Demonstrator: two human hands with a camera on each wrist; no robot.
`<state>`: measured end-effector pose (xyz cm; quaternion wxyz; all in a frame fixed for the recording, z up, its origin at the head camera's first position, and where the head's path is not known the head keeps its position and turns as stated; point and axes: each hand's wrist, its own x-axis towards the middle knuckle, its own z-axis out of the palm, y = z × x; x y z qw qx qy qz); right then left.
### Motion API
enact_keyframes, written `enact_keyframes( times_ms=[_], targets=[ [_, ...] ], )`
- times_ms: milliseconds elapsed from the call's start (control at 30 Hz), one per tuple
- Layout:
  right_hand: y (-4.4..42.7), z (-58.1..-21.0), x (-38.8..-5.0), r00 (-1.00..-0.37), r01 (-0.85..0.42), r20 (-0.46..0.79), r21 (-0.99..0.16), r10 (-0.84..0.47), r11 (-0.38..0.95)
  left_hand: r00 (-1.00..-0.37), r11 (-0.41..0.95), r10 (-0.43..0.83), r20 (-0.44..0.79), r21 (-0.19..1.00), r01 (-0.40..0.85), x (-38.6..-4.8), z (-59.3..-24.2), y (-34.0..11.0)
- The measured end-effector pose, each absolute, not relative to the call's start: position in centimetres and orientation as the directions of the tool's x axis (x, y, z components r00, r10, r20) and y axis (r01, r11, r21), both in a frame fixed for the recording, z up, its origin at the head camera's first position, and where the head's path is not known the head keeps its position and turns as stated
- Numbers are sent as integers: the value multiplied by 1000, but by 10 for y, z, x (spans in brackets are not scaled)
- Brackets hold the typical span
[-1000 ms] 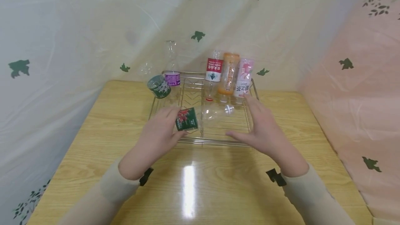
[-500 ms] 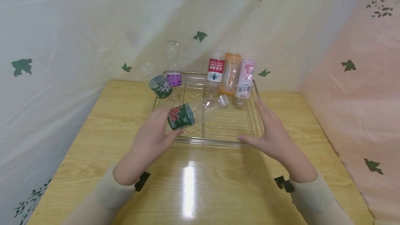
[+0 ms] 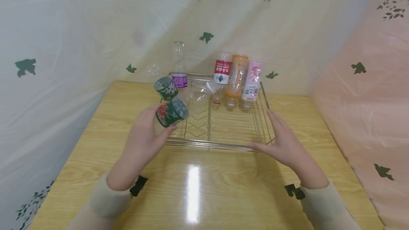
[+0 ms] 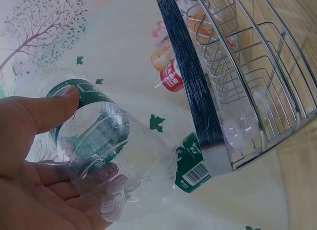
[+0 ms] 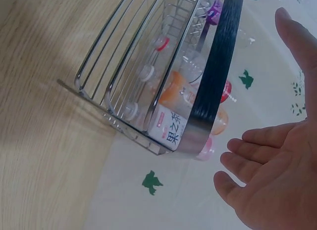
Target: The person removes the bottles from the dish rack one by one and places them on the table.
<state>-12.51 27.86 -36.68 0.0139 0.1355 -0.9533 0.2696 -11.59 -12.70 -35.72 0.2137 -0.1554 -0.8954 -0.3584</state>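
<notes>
My left hand (image 3: 143,134) grips a clear plastic bottle (image 4: 124,151) around its green label (image 3: 170,113), above the left part of a metal wire rack (image 3: 217,146). That bottle is tilted, its white-capped neck (image 3: 211,87) pointing back and to the right. In the left wrist view the thumb lies over the label and the fingers show through the clear plastic. My right hand (image 3: 287,148) holds nothing; its thumb and fingers are spread beside the rack's front right corner. In the right wrist view the open palm (image 5: 277,175) stands apart from the rack.
Along the rack's back lie a red-labelled bottle (image 3: 222,74), an orange bottle (image 3: 237,77) and a pink-and-white bottle (image 3: 252,81). At the back left are a purple-labelled bottle (image 3: 179,80) and another green-labelled bottle (image 3: 167,88). A printed curtain (image 3: 134,27) hangs behind the wooden table (image 3: 230,187).
My left hand has moved left with the bottle and turned it, so its cap swings from pointing right to pointing further back. My right hand has shifted right and slightly toward me.
</notes>
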Motion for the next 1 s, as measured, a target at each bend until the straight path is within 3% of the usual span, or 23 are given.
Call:
enact_keyframes(
  times_ms=[433,767,1000],
  targets=[
    [294,-380,-122,-959,-283,137,-540,-249,792,-808,671,25,589,589,450,-114,-357,-140],
    [305,-388,-124,-978,-193,38,-528,-204,827,-764,654,-39,644,595,467,-113,-361,-153],
    [306,-391,-125,-977,-189,13,-522,-214,832,-770,654,-94,631,622,431,-111,-365,-160]
  ],
)
